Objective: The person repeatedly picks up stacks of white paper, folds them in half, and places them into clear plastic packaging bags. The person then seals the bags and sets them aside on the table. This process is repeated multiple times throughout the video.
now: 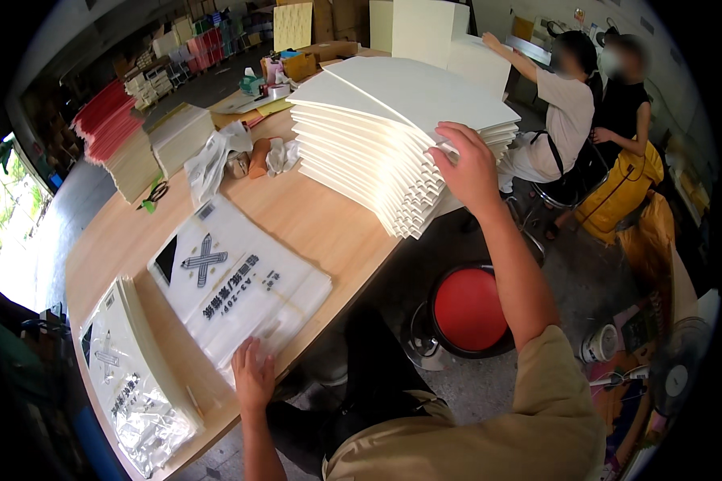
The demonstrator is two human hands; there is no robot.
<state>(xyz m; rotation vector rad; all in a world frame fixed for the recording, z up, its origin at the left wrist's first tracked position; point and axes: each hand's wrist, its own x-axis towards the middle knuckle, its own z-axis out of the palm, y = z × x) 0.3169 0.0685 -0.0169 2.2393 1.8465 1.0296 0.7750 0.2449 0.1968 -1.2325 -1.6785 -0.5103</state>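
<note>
A tall stack of white paper (pixel 361 152), its bundles fanned in offset layers, stands at the table's far right. At its near right corner, my right hand (pixel 467 164) has its thumb and fingers closed around the edge of an upper bundle. Part of that grip is hidden. Nearer to me lies a pile of clear printed plastic bags (pixel 241 276) with a pencil drawing on them. My left hand (pixel 254 375) rests at the near edge of these bags, fingers apart and slightly bent. Left of them is a pile of filled bags (pixel 132 385), shiny with plastic.
Scissors (pixel 159 191), crumpled plastic (pixel 215 160) and stacks of paper (pixel 180 140), some red-edged, sit along the table's far left. A red round stool (pixel 469 309) stands right of the table edge. Two people (pixel 565 120) sit at the back right beside a yellow bag (pixel 624 188).
</note>
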